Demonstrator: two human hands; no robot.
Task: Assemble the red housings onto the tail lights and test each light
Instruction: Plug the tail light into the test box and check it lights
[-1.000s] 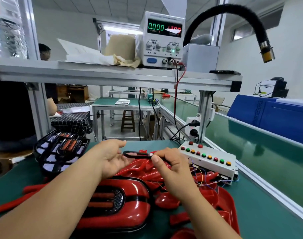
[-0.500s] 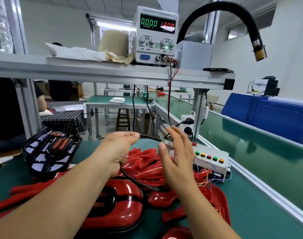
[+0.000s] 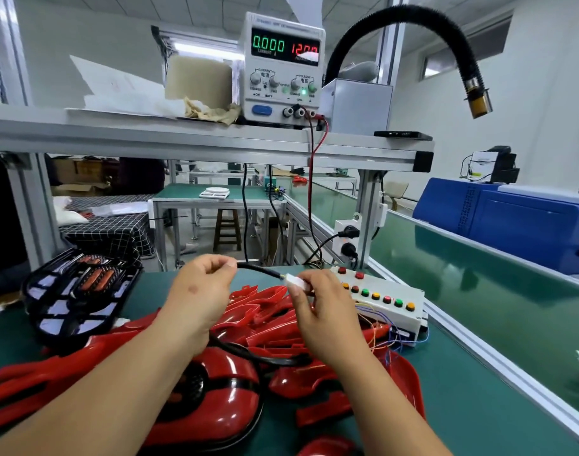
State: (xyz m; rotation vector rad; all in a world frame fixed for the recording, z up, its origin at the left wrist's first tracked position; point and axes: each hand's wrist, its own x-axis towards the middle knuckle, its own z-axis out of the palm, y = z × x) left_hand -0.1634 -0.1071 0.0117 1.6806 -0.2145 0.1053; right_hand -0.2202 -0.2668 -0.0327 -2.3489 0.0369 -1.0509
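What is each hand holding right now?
Left hand: closed, pinching the black cable.
Right hand: closed, pinching the white connector at the cable's end.

Both forearms extended forward, side by side. Left hand [image 3: 199,291] pinched black cable [image 3: 258,270] between thumb and forefinger. Right hand [image 3: 321,311] pinched white connector [image 3: 296,282], fingers curled.

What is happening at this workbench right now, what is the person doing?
A person is holding a black cable above a pile of red housings: the left hand pinches the cable, the right hand pinches its white connector. A red tail light lies under the forearms. The power supply reads zero current.
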